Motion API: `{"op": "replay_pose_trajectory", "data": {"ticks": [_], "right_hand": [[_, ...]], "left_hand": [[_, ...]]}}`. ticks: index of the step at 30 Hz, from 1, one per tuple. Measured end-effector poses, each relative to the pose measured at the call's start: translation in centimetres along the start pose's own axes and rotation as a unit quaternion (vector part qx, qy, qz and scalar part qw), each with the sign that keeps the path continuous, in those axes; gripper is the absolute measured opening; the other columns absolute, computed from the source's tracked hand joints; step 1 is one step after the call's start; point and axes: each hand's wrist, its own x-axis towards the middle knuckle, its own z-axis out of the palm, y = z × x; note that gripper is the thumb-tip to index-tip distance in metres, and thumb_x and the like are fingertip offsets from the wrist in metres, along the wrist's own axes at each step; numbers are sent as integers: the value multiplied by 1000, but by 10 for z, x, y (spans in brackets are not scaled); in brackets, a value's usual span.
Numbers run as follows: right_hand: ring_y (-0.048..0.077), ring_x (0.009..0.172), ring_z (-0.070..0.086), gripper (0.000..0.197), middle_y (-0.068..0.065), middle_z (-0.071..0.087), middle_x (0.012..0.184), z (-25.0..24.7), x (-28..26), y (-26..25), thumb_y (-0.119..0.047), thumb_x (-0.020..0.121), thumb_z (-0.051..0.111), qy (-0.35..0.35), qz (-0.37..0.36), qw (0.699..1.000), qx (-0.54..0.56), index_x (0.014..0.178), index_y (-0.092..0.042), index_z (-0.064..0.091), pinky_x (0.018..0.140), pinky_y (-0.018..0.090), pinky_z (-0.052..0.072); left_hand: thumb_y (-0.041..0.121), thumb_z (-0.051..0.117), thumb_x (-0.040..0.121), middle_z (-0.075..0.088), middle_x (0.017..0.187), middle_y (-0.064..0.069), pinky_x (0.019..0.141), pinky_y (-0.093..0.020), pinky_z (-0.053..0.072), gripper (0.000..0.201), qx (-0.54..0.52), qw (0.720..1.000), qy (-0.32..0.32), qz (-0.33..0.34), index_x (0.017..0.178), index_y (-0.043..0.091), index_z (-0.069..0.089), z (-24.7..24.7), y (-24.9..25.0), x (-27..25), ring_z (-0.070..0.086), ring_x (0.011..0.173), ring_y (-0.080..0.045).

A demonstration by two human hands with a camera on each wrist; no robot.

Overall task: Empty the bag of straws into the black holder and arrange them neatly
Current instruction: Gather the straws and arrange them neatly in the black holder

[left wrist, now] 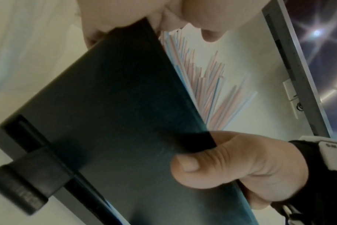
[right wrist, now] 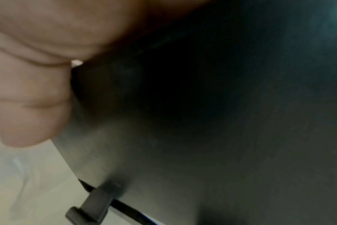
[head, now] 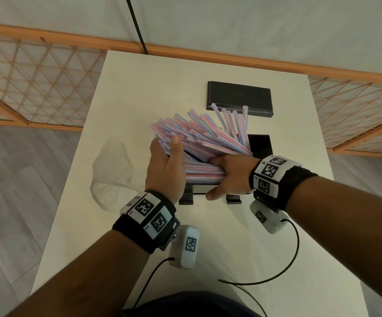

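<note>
Left hand [head: 165, 167] pressed flat on fanned straws [head: 199, 136], right hand [head: 229, 175] gripped their ends over black holder [head: 259, 145] — bag [head: 114, 170] emptied at centre-left, tidying remained.

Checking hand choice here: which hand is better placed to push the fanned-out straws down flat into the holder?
Left, probably. The left hand already rests against the raised, fanned ends of the straws, while the right hand grips the lower end of the bundle at the holder, steadying it.
</note>
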Motion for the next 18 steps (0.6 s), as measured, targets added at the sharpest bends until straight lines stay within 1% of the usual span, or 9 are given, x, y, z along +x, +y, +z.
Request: {"op": "replay_pose_trajectory", "data": {"ticks": [2,3,6,7,9,10,13,15,18], "right_hand": [[18,102,60,74,-12,64,104,0,-1,-3,-73,58,72,-1,3,1000,-8,121,-38,57,97,36,48],[18,101,60,71,-12,63,102,0,-2,-4,-71,60,73,2,4,1000,-12,119,-36,57,95,35,48],[20,105,59,72,-9,62,107,1,-4,-8,-66,64,76,25,-13,999,-19,123,-30,57,94,34,48],[20,109,58,74,-9,62,111,0,-5,-10,-64,65,77,30,-22,999,-16,127,-31,55,96,33,47],[19,117,54,79,-11,59,122,-2,-5,-13,-64,66,77,31,-39,999,-8,135,-34,50,103,34,43],[18,119,53,78,-11,58,125,-2,-4,-14,-65,67,75,29,-42,999,-9,134,-35,50,105,34,42],[18,110,57,72,-9,61,115,-1,-1,-19,-75,66,69,28,-34,999,-24,123,-33,57,101,34,44],[18,106,59,75,-9,62,111,-1,0,-21,-78,62,69,46,-35,998,-21,119,-32,58,98,34,46],[17,118,56,87,-11,60,126,-1,0,-20,-74,60,74,53,-56,997,0,133,-33,52,105,33,43]], "left_hand": [[74,35,85,59,134,-2,106,-48,44,83,-14,999,36,8,145,17,38,-2,1,2,57,121,-24],[71,38,86,57,135,-2,108,-46,44,83,-27,998,51,11,148,15,35,-3,2,4,57,121,-22],[51,45,97,44,151,-4,110,-29,38,75,-93,994,54,13,157,16,18,-6,4,11,49,128,-11],[51,46,97,41,155,-4,111,-28,37,75,-101,993,53,21,158,20,16,-6,5,14,47,129,-8],[60,43,90,38,158,1,116,-32,35,79,-80,994,57,39,158,27,19,-6,5,17,45,132,-6],[61,40,89,36,159,3,118,-35,33,78,-59,995,59,47,157,28,22,-5,5,18,42,136,-6],[59,35,90,32,162,2,121,-39,28,77,-12,997,59,57,157,21,25,-5,3,17,33,146,-12],[60,34,91,30,163,0,122,-39,27,80,-10,996,58,65,158,18,22,-5,1,16,30,148,-13],[68,33,88,26,164,-1,122,-42,27,90,-19,996,49,72,159,16,15,-5,-2,15,29,149,-14]]}}
